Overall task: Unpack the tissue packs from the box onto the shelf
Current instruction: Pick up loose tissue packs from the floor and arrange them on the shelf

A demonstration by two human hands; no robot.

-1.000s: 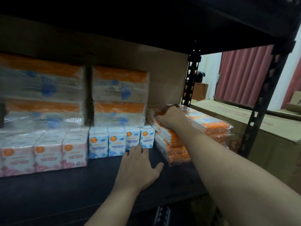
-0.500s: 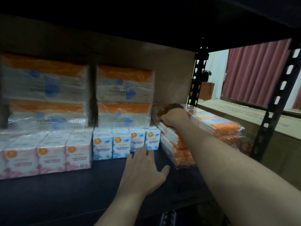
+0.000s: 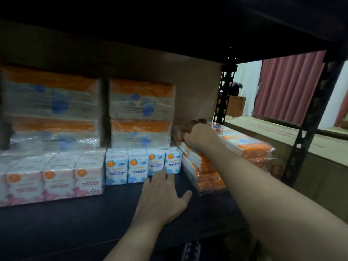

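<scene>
On the dark shelf board (image 3: 79,228) at the right lies a stack of orange-and-white tissue packs (image 3: 250,147) in clear wrap. My right hand (image 3: 197,134) reaches deep in and grips the far top end of that stack, fingers curled over it. My left hand (image 3: 162,193) rests flat on the board, fingers straight, tips touching the row of blue mini tissue packs (image 3: 135,166). Pink mini tissue packs (image 3: 54,181) stand at the left. Behind them are two columns of large orange-topped tissue bundles (image 3: 141,113). No unpacking box shows.
A black perforated upright (image 3: 223,98) stands behind the stack and another upright (image 3: 308,129) at the front right. A shelf board hangs low overhead. Past the uprights lies a big cardboard carton (image 3: 320,161), with a red curtain (image 3: 288,87) behind it.
The view has shifted slightly, so everything sits a bit further right. Both hands keep their places: right on the orange stack, left flat on the board.
</scene>
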